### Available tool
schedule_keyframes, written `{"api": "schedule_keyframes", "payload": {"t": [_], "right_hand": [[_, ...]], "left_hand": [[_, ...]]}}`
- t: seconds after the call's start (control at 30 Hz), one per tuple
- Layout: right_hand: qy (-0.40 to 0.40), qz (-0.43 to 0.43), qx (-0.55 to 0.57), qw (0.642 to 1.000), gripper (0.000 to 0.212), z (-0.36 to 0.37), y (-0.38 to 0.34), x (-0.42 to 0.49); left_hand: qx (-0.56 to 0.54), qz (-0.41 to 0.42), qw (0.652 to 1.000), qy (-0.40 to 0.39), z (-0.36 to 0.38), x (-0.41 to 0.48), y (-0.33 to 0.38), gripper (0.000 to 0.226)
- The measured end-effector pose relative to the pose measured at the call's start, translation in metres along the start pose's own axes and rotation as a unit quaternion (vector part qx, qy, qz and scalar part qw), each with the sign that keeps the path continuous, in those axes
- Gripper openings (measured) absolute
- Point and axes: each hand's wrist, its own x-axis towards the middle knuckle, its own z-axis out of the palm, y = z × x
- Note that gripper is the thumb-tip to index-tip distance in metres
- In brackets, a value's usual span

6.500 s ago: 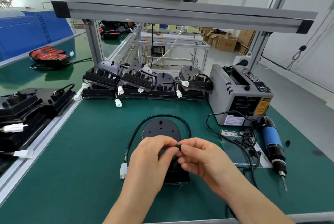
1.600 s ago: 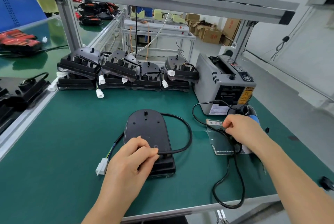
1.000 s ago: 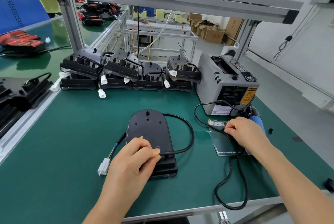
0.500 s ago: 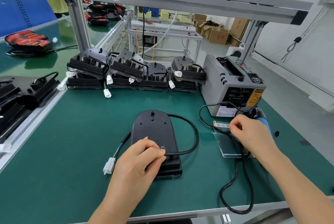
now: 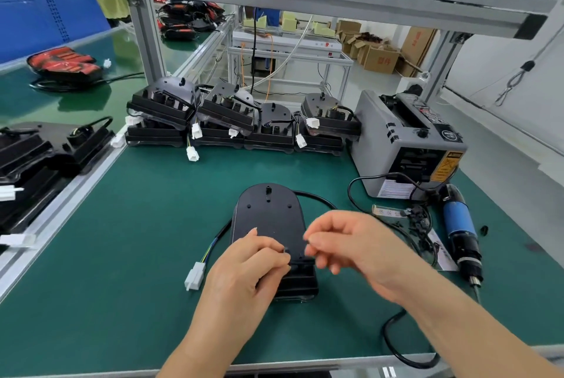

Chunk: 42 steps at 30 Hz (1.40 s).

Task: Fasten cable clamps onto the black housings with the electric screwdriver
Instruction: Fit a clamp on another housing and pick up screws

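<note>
At the centre of the desk, a black housing is lying flat, with its rounded end pointing away from the person. The left hand is resting on the near half of the housing. Its grip is closing with curled thumb and forefinger on a small black cable clamp and holding it against the housing surface. The clamp is sitting at those fingertips, between the two hands.

The right hand is hovering just to the right of the clamp, with thumb and forefinger tips pressing together. This area is blurred, so whether this grip is holding anything cannot be told.

The housing's black cable is looping out on the far right side. A white connector is lying on the desk just left of the left hand. The electric screwdriver is lying on the desk well to the right, with neither hand touching it. A grey machine is standing behind it. Stacked housings are sitting along the far edge.
</note>
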Motion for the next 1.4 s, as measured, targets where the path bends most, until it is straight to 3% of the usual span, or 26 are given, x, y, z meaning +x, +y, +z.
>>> {"api": "schedule_keyframes", "payload": {"t": [0.2, 0.43, 0.73, 0.87, 1.07, 1.2, 1.4], "right_hand": [[-0.007, -0.001, -0.121, 0.993, 0.019, 0.016, 0.0, 0.014], [0.007, 0.033, -0.156, 0.987, 0.013, 0.014, 0.005, 0.019], [-0.051, 0.08, -0.204, 0.974, 0.009, 0.014, -0.01, 0.026], [-0.079, 0.084, -0.258, 0.959, 0.006, 0.014, -0.017, 0.031], [-0.082, 0.05, -0.263, 0.96, 0.011, 0.014, -0.016, 0.031], [-0.077, 0.033, -0.256, 0.963, 0.013, 0.009, -0.01, 0.031], [-0.11, 0.039, -0.237, 0.964, 0.012, 0.003, -0.009, 0.034]], "left_hand": [[-0.01, 0.005, 1.0, -0.002, 0.001, 0.0, -0.002, 0.005], [-0.002, 0.005, 1.0, 0.0, 0.002, -0.001, -0.001, 0.006], [0.016, 0.021, 1.0, 0.008, 0.003, 0.0, 0.0, 0.006], [0.016, 0.014, 1.0, 0.007, 0.002, -0.002, -0.001, 0.017], [0.03, -0.001, 0.999, 0.018, -0.001, -0.001, -0.001, 0.008], [-0.023, -0.064, 0.998, 0.002, -0.008, -0.001, 0.001, 0.017], [-0.056, -0.071, 0.996, -0.024, -0.012, 0.0, 0.001, 0.004]]}}
